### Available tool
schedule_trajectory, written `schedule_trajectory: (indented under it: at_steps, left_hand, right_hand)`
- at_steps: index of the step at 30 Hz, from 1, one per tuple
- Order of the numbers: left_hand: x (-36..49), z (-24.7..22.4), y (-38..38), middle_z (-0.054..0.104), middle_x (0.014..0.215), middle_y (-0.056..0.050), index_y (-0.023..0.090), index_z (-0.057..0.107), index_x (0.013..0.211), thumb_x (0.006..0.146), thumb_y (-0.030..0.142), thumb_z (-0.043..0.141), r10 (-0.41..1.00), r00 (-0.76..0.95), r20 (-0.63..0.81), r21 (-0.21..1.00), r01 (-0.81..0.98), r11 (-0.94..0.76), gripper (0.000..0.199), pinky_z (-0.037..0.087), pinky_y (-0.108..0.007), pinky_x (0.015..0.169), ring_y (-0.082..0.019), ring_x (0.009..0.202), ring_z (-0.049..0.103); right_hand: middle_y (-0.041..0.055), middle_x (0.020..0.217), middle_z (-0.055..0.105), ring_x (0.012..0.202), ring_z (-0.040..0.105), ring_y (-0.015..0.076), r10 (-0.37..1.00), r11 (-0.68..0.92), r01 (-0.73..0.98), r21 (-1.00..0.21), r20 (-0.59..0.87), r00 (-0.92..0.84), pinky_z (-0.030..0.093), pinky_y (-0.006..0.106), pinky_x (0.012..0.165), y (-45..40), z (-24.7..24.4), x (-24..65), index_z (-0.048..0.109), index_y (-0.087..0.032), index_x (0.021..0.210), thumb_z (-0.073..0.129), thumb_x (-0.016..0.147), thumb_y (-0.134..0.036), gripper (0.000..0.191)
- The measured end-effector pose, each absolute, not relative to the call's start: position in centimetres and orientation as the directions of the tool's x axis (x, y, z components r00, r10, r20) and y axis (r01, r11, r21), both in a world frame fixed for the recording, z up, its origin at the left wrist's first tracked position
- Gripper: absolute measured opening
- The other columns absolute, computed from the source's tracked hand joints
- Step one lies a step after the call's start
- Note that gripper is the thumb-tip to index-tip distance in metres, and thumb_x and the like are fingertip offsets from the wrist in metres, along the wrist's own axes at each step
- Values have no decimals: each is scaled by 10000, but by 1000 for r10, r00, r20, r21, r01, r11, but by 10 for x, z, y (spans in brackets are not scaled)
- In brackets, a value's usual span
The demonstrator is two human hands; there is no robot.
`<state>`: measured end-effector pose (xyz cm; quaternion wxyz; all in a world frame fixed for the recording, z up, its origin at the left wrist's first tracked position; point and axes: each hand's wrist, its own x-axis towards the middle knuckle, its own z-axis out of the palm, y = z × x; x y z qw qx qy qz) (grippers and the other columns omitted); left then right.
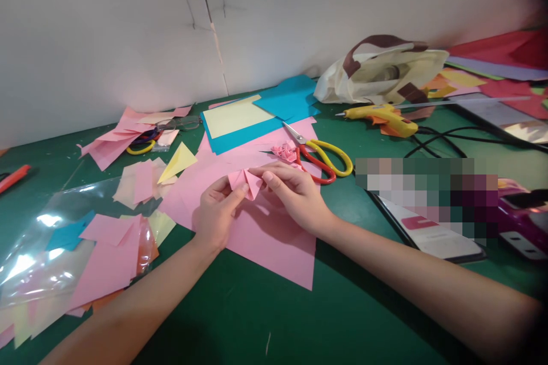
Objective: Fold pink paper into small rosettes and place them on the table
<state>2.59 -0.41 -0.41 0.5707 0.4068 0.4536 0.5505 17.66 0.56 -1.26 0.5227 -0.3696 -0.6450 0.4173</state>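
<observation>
A small folded piece of pink paper (247, 182) is held up between my two hands, its creases fanning from the middle. My left hand (217, 205) pinches its left side with the thumb in front. On the other side, the thumb and fingers of my right hand (295, 194) close on its right edge. Beneath them lies a large sheet of pink paper (278, 245). Just beyond my right hand are a pink folded paper flower (285, 151) and scissors (325, 157) with red and yellow handles, blades partly spread.
Blue paper (295, 100) and a cream sheet (235, 117) lie at the back. A yellow glue gun (381, 117), its black cord and a tablet (432, 228) sit on the right, below a cloth bag (385, 74). Paper scraps and a clear plastic bag (43, 239) cover the left.
</observation>
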Motion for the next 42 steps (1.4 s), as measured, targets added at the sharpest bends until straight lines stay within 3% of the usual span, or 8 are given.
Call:
schedule_trajectory:
  at_steps: [5, 12, 18, 26, 34, 38, 42]
  left_hand:
    - [24, -8, -3, 728, 884, -26, 203, 713, 896, 655, 201, 712, 998, -42, -50, 961, -273, 37, 241, 516, -269, 767, -154, 832, 654]
    - [22, -12, -2, 726, 897, -38, 200, 730, 856, 670, 253, 732, 994, -88, -67, 969, -242, 44, 193, 514, -267, 767, -167, 880, 654]
    - [24, -12, -3, 737, 792, -38, 188, 742, 796, 679, 368, 745, 994, -78, -74, 959, -278, 49, 215, 526, -288, 733, -158, 760, 665]
    - [26, -6, -4, 761, 836, -48, 214, 763, 745, 623, 322, 793, 995, -67, -70, 967, -248, 52, 166, 528, -300, 790, -164, 787, 677]
    - [27, -6, -7, 757, 935, -60, 236, 768, 804, 675, 344, 760, 999, -53, -7, 986, -168, -2, 169, 541, -326, 830, -216, 970, 669]
    - [26, -6, -8, 760, 867, -44, 250, 768, 827, 645, 390, 777, 999, -44, 14, 989, -144, -20, 230, 567, -324, 788, -211, 921, 681]
    - [26, -7, -8, 762, 859, -37, 244, 765, 840, 592, 308, 815, 998, -65, -7, 995, -97, 1, 261, 579, -353, 766, -211, 856, 689]
  right_hand:
    - [69, 1012, 655, 951, 618, 186, 899, 400, 50, -915, 382, -212, 521, 347, 818, 3, -12, 176, 710, -268, 1060, 552, 870, -258, 247]
    - [66, 1021, 645, 874, 624, 157, 869, 459, 85, -884, 428, -249, 539, 312, 766, 1, -14, 173, 700, -245, 1077, 564, 782, -109, 352]
    - [49, 959, 684, 869, 647, 171, 899, 417, 62, -907, 401, -179, 544, 325, 764, 2, -15, 172, 736, -258, 977, 677, 773, -166, 231]
    - [20, 814, 734, 743, 649, 162, 904, 421, 78, -904, 412, -109, 521, 326, 691, 2, -14, 174, 734, -235, 856, 686, 788, -222, 84]
    - [19, 752, 719, 663, 622, 135, 935, 352, 46, -935, 350, -53, 503, 296, 626, 1, -11, 173, 711, -202, 799, 684, 780, -255, 62]
    - [10, 712, 675, 643, 612, 123, 951, 309, -11, -951, 309, -22, 495, 277, 601, 2, -12, 172, 680, -178, 910, 697, 761, -251, 168]
    - [10, 712, 671, 646, 615, 126, 957, 286, -38, -957, 288, -47, 494, 281, 604, 4, -15, 173, 665, -172, 1049, 689, 762, -250, 299]
